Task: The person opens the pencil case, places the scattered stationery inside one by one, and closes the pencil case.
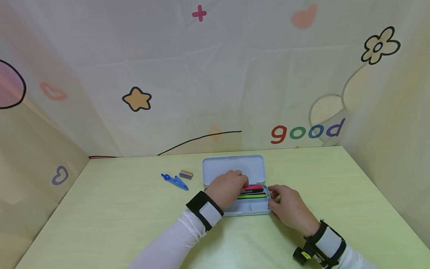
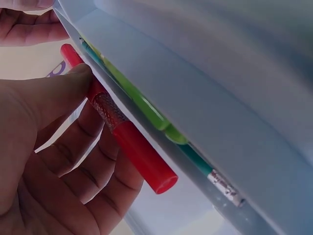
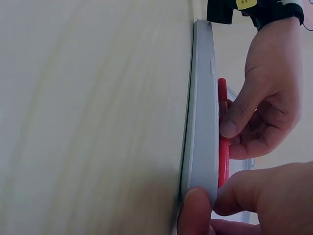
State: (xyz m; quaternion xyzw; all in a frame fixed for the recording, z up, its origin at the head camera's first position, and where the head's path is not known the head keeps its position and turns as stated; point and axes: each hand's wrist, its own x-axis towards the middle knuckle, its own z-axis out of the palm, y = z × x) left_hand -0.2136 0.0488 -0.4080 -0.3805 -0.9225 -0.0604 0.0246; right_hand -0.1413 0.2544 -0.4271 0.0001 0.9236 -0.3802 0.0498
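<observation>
A pale blue pencil case (image 1: 260, 204) lies on the table with its lid (image 1: 234, 164) raised at the back. My left hand (image 1: 228, 188) reaches over it and pinches a red pen (image 2: 146, 156) between thumb and fingers, just above the case's side wall. My right hand (image 1: 290, 207) grips the case's right end, with the thumb (image 3: 194, 210) on its outer side in the right wrist view. Inside the case lie a bright green pen (image 2: 146, 110), a dark green pencil (image 2: 195, 159) with a metal ferrule, and something black (image 1: 253, 191).
To the left of the case, a blue compass (image 1: 175, 181) and a small eraser (image 1: 186, 174) lie on the pale wooden table (image 1: 117, 209). A printed cloth backdrop (image 1: 188, 74) rises behind the table's far edge and along both sides.
</observation>
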